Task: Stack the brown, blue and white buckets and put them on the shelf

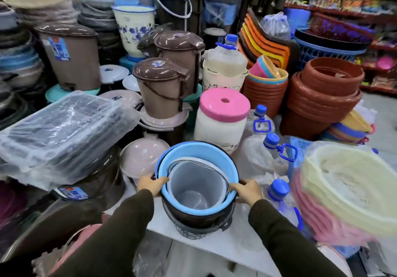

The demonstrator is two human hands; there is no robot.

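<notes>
Three buckets are nested in front of me. The dark brown bucket (pixel 193 217) is outermost, the light blue bucket (pixel 206 154) sits inside it, and the white-grey bucket (pixel 193 184) is innermost, tilted toward me. My left hand (pixel 151 183) grips the stack's left rim. On the right rim my right hand (pixel 248 191) grips too. The stack rests at the near edge of a white shelf surface (pixel 225 248).
Close around the stack: a pink-lidded white container (pixel 221 120) behind, blue-capped water bottles (pixel 272 148) to the right, a pale pink lid (pixel 141 158) and a plastic-wrapped tray stack (pixel 64 130) to the left, cream and pink baskets (pixel 348 191) at far right. Brown lidded bins (pixel 161 87) stand behind.
</notes>
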